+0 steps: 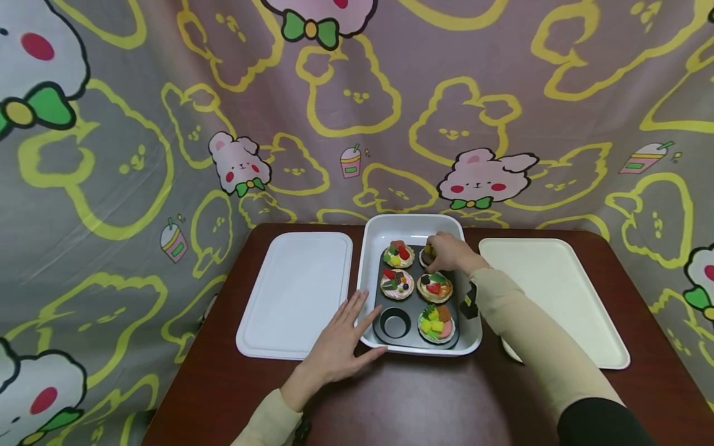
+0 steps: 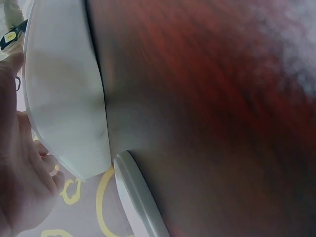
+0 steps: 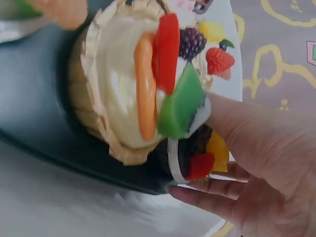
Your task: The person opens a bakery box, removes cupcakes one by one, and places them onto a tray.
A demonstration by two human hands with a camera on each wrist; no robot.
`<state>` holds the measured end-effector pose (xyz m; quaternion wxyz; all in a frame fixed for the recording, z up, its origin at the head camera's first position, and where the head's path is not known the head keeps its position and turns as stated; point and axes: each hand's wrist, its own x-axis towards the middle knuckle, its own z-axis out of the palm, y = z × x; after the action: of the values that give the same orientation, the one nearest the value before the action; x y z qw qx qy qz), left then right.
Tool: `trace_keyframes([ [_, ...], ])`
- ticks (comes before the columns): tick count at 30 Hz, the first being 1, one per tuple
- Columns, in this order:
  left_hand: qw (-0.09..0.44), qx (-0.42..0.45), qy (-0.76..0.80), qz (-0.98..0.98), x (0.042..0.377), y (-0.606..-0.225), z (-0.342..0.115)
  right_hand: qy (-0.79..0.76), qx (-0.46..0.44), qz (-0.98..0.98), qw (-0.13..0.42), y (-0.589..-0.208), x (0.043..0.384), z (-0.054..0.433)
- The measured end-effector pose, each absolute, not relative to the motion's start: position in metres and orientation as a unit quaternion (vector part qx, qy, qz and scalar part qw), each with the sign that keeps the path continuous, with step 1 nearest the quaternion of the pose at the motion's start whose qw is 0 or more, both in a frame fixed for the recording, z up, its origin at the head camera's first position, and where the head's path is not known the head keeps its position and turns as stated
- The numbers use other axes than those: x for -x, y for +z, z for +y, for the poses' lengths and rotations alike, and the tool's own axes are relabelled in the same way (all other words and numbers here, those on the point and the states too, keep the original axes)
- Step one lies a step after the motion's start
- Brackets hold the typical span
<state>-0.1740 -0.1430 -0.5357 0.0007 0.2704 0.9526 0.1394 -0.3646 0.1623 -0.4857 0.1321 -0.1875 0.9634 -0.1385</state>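
Observation:
My right hand (image 1: 450,251) pinches a dark chocolate-coloured tart (image 3: 170,155) topped with strawberry and yellow fruit, at the back right cup of a dark muffin tin (image 1: 413,310). The fingers partly cover this tart. A cream-filled fruit tart (image 3: 118,84) is close beside it, in the cup just in front. More fruit tarts fill the left cups (image 1: 398,284) and the front right one (image 1: 436,323); the front left cup (image 1: 395,323) shows its bare bottom. The tin lies in a deep white tub (image 1: 418,352). My left hand (image 1: 337,344), fingers extended, touches the tub's front left rim.
A flat white tray (image 1: 298,291) lies left of the tub, near its side. To the right is a cream tray (image 1: 552,297), partly under my right sleeve (image 1: 535,328). The brown table (image 1: 413,402) ends at a patterned curtain (image 1: 390,111) behind.

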Motion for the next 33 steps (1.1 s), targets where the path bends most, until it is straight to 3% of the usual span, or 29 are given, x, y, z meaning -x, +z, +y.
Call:
trace_keyframes([
  [14,0.007,-0.267,0.140,0.953,0.173,-0.536,-0.141,-0.194,0.199,0.957,0.083,-0.502,0.359,0.172],
  [33,0.000,-0.261,0.162,0.952,0.171,-0.537,-0.143,-0.291,0.171,0.941,-0.010,-0.490,0.348,0.185],
])
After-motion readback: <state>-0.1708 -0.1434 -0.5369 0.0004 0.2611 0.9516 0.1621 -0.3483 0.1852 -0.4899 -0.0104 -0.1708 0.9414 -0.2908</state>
